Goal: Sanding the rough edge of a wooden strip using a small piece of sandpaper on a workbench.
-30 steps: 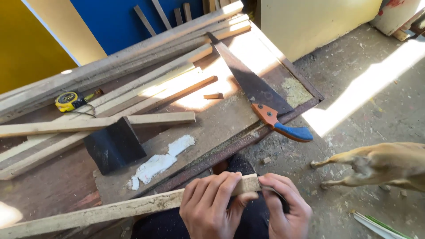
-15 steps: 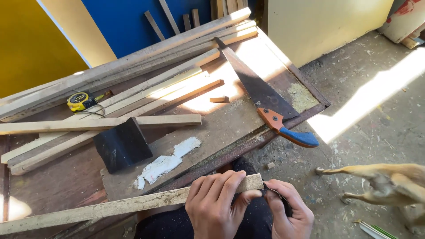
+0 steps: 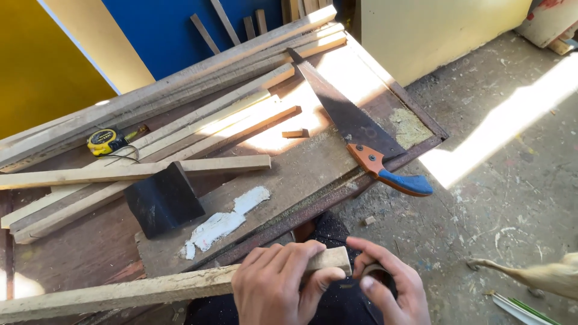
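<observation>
Gripping the near end of a long wooden strip with my left hand, I have the fingers wrapped over its top and the thumb underneath, so the strip runs from the bottom left corner across to just above my lap. My right hand sits right at the cut end of that strip, curled around a small dark thing that I cannot make out clearly. Beyond my hands the table carries a hand saw with an orange and blue handle, its blade pointing away from me. A black wedge-shaped block rests beside a smear of white filler, and a yellow tape measure lies among several long wooden battens stacked toward the far edge. A small offcut sits near the saw blade. On the concrete floor to my right, part of a tan animal shows at the edge.
</observation>
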